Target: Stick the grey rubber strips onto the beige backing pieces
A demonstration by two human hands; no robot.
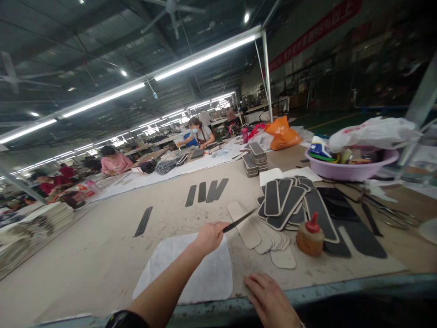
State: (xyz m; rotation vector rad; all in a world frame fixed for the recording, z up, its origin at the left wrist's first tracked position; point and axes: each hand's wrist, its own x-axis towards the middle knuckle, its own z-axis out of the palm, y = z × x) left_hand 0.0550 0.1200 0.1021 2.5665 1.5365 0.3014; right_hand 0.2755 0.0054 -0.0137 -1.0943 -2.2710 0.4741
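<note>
My left hand (pixel 212 237) is closed round a thin dark blade-like tool (pixel 241 219), reaching in from the lower left. The tool's tip points right, over a fan of pale rounded strips (pixel 246 228). Below this hand a white sheet (pixel 205 278) lies flat on the table. My right hand (pixel 271 298) rests at the table's front edge, fingers stretched out and holding nothing. Above it stands a squat bottle (pixel 310 237) of amber liquid with a red nozzle. Dark strips with pale borders (pixel 290 205) are heaped behind the bottle.
Several dark strips (pixel 202 192) lie apart on the brown tabletop (pixel 102 241). Stacked pieces (pixel 254 159), an orange bag (pixel 283 133) and a filled purple basin (pixel 351 169) stand farther back. Scissors (pixel 392 214) lie right. Co-workers (pixel 116 161) sit across the table.
</note>
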